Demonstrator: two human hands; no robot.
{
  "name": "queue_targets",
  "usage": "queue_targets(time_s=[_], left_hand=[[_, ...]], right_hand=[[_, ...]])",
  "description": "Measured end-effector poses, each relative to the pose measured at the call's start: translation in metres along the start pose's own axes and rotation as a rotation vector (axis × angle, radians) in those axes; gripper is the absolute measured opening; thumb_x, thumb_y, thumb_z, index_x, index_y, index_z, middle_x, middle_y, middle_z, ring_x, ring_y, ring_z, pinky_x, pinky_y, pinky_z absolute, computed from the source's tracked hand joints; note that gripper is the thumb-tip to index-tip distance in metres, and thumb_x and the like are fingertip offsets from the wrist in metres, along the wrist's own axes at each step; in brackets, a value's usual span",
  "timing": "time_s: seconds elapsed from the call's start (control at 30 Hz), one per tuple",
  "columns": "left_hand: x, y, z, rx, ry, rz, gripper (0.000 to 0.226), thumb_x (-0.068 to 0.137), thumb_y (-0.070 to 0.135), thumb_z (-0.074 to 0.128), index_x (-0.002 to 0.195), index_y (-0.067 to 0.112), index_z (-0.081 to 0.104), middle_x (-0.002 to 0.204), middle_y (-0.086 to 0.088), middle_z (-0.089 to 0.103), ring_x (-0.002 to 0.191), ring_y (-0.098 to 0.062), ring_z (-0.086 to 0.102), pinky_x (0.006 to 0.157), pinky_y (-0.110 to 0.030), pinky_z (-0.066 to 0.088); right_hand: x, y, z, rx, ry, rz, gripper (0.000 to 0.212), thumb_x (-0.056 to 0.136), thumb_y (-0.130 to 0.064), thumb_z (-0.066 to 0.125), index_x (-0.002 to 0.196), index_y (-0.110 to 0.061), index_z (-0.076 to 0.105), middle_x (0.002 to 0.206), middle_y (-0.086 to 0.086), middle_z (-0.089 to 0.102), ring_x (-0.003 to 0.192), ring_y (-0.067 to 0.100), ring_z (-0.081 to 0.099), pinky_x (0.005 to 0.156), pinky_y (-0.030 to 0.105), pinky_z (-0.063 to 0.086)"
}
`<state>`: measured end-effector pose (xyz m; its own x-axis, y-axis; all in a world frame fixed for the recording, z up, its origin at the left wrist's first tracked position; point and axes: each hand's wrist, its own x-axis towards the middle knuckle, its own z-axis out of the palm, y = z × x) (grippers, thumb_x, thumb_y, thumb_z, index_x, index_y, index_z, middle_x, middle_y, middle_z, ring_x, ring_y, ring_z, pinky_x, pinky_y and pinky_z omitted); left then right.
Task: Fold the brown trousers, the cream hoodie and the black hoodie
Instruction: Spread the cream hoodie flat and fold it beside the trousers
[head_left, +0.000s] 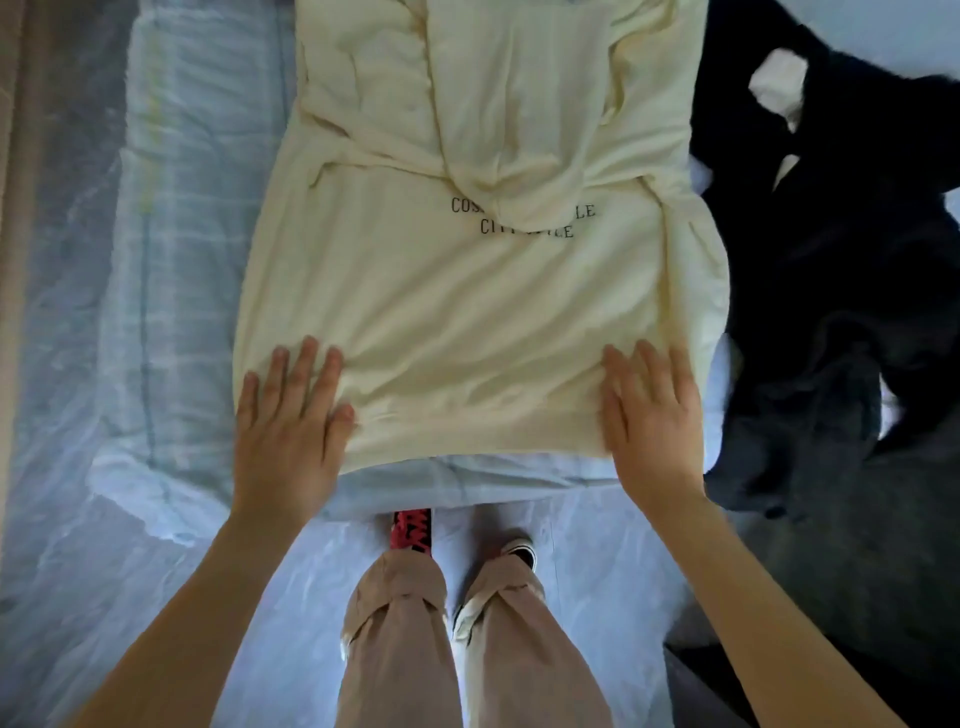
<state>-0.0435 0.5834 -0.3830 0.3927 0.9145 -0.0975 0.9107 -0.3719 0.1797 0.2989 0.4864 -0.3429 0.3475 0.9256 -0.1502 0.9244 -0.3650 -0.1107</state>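
Note:
The cream hoodie (467, 301) lies flat on the bed, its hem toward me, sleeves folded in across the chest and the hood lying over black lettering. My left hand (291, 426) rests with straight fingers on the hem's left corner. My right hand (649, 415) lies flat on the hem's right corner. The black hoodie (831, 234) lies crumpled to the right of the cream one, with a white label showing. No brown trousers lie on the bed in view.
The bed (171, 260) has a pale blue checked cover and its near edge runs just under the hem. My legs in beige trousers (467, 649) and my shoes stand on a pale floor below. A dark grey surface (857, 545) lies at the lower right.

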Motion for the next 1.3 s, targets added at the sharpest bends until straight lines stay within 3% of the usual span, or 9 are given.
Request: queue_targets(time_s=[0.2,0.37,0.47,0.6,0.77,0.93,1.03,1.17,1.3], left_hand=[[-0.001,0.014,-0.01,0.022,-0.022,-0.029,0.059,0.1,0.039,0.028,0.152,0.011,0.036,0.159,-0.015,0.031,0.145,-0.039,0.029,0.117,-0.054,0.018],[0.003,0.016,-0.026,-0.134,0.001,-0.08,0.054,0.099,0.035,0.03,0.144,0.011,0.05,0.155,-0.021,0.036,0.143,-0.042,0.032,0.116,-0.055,0.024],[-0.005,0.018,-0.025,-0.255,0.175,-0.358,0.041,0.098,0.026,0.057,0.139,0.018,0.057,0.151,-0.024,0.035,0.134,-0.045,0.033,0.114,-0.051,0.025],[-0.011,0.027,-0.026,-0.576,0.2,-0.684,0.062,0.085,0.023,0.076,0.142,0.026,0.051,0.14,-0.025,0.042,0.126,-0.04,0.042,0.11,-0.044,0.032],[-0.005,0.011,-0.037,-0.801,0.182,-0.667,0.052,0.084,0.022,0.074,0.129,0.042,0.056,0.129,0.002,0.057,0.109,-0.02,0.055,0.09,-0.032,0.046],[-0.015,0.021,-0.04,-0.866,0.095,-0.527,0.067,0.086,0.007,0.071,0.139,0.043,0.048,0.132,0.017,0.042,0.116,-0.007,0.047,0.094,-0.023,0.04],[-0.023,0.022,-0.041,-0.893,0.109,-0.495,0.07,0.088,0.002,0.066,0.14,0.044,0.046,0.135,0.021,0.042,0.116,0.0,0.047,0.097,-0.024,0.04],[-0.024,0.034,-0.047,-1.044,0.1,-0.466,0.066,0.091,0.01,0.068,0.139,0.049,0.047,0.137,0.028,0.046,0.122,0.003,0.052,0.098,-0.031,0.048],[-0.011,0.045,-0.063,-1.165,0.114,-0.426,0.065,0.087,0.008,0.07,0.13,0.054,0.054,0.127,0.035,0.054,0.101,0.007,0.064,0.073,-0.016,0.055]], right_hand=[[-0.02,0.043,0.014,0.038,-0.128,-0.04,0.056,0.104,-0.037,0.037,0.158,-0.031,0.023,0.164,0.005,0.026,0.153,0.03,0.016,0.121,0.04,0.022],[-0.017,0.043,0.006,0.128,-0.031,0.003,0.046,0.104,-0.038,0.037,0.15,-0.032,0.043,0.158,0.008,0.037,0.147,0.033,0.026,0.12,0.047,0.016],[-0.02,0.041,0.007,0.12,0.085,0.27,0.046,0.094,-0.043,0.06,0.14,-0.039,0.052,0.158,0.007,0.03,0.138,0.039,0.028,0.111,0.06,0.022],[-0.02,0.037,0.009,0.302,-0.022,0.44,0.058,0.089,-0.048,0.066,0.143,-0.042,0.047,0.147,0.025,0.03,0.118,0.042,0.035,0.105,0.051,0.032],[-0.01,0.042,-0.008,0.586,-0.154,0.433,0.059,0.082,-0.027,0.074,0.135,-0.039,0.052,0.12,0.007,0.036,0.082,0.028,0.059,0.086,0.034,0.05],[-0.016,0.048,-0.015,0.798,-0.181,0.397,0.051,0.083,-0.024,0.074,0.125,-0.045,0.055,0.106,0.001,0.055,0.082,0.009,0.057,0.066,0.018,0.046],[-0.022,0.049,-0.016,0.854,-0.139,0.384,0.045,0.083,-0.022,0.075,0.117,-0.046,0.061,0.083,-0.004,0.055,0.063,0.005,0.049,0.056,0.009,0.043],[-0.027,0.048,-0.018,0.94,-0.09,0.351,0.044,0.083,-0.021,0.077,0.116,-0.047,0.062,0.109,-0.015,0.059,0.078,-0.002,0.053,0.066,0.003,0.043],[-0.022,0.038,-0.03,1.049,-0.017,0.31,0.042,0.082,-0.011,0.077,0.112,-0.037,0.066,0.115,-0.003,0.063,0.078,0.012,0.056,0.065,0.01,0.047]])
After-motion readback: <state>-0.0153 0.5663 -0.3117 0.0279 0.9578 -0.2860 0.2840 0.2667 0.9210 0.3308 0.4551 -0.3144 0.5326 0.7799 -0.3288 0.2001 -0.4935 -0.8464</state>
